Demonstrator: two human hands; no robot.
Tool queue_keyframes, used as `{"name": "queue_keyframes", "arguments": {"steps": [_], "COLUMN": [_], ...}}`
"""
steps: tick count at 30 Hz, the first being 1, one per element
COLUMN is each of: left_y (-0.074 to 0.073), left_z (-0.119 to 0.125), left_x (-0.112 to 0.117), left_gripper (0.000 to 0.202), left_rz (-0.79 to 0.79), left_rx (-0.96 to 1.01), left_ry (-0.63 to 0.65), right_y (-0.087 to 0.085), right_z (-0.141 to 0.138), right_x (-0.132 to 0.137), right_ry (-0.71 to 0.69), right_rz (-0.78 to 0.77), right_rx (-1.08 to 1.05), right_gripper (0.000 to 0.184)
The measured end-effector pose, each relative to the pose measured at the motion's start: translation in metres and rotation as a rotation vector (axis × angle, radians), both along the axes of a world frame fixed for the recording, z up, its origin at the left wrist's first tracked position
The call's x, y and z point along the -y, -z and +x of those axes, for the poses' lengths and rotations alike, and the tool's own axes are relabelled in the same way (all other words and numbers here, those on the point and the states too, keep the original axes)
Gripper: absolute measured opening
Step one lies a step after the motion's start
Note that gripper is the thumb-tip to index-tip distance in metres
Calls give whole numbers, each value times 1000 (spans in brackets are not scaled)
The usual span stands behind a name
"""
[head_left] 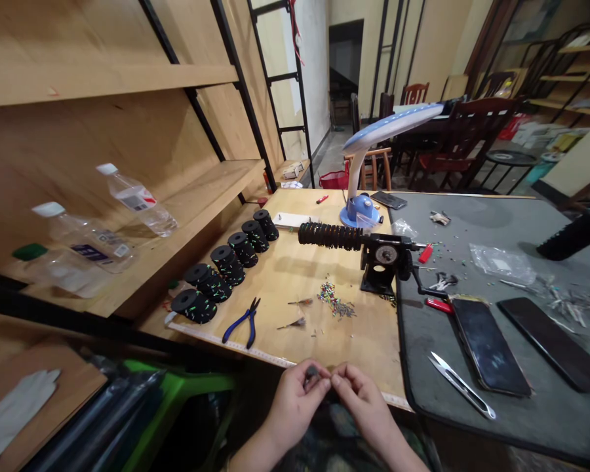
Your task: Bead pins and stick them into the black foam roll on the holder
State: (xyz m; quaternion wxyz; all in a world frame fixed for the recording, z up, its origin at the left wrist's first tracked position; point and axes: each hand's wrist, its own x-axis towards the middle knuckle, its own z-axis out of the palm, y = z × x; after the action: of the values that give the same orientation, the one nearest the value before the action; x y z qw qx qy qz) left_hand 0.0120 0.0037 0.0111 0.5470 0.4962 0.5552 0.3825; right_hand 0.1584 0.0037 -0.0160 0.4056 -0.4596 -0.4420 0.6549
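Observation:
My left hand (292,403) pinches a small dark grey piece (311,373) between its fingertips, just off the front of the wooden board (295,288). My right hand (361,403) curls beside it, its fingertips almost touching the piece. Ahead on the board, a row of black spools flecked with coloured beads (226,269) runs diagonally. Blue-handled pliers (243,323) and a scatter of small coloured beads (335,301) lie nearer my hands. A black hand-crank winder (383,262) holds a coiled black rod (329,236).
A grey table (472,419) on the right holds thread snips (462,387) and two phones (489,347). A blue desk lamp (358,210) stands behind the winder. Plastic bottles (137,200) rest on a wooden shelf to the left, and chairs stand beyond.

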Motion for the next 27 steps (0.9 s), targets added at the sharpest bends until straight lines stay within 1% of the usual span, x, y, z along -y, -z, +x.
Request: {"name": "queue_keyframes", "arguments": {"steps": [3,5,9,11,13,16,19,23,27], "left_y": [-4,-5,-3,1,4,6,5,-1,-11], "left_z": [-5,-5,-1,1,0,-6,-13,-16,-9], "left_x": [-4,-7,-11,-14,-18,-24,-25,-16,-10], "left_gripper": [18,21,28,29,29,33,41,41,33], "left_rz": [6,31,172,200,185,127,47,-60,-46], "left_rx": [-10,-41,-156,-149,-71,105,199,194,109], "left_ry": [17,19,-42,-74,-110,-171,-153,-77,-23], "right_y": [1,3,6,6,4,1,2,2,-3], "right_z": [1,-1,-4,-4,-2,1,2,0,-1], "right_x": [1,3,6,6,5,4,4,4,3], "right_ry": [-73,-85,-43,-12,15,46,96,115,88], "right_rz": [10,42,115,120,75,-53,-116,-116,-143], "right_rx": [76,112,105,79,36,-61,-150,-176,-157], "right_gripper": [36,32,31,33,38,45,46,48,51]}}
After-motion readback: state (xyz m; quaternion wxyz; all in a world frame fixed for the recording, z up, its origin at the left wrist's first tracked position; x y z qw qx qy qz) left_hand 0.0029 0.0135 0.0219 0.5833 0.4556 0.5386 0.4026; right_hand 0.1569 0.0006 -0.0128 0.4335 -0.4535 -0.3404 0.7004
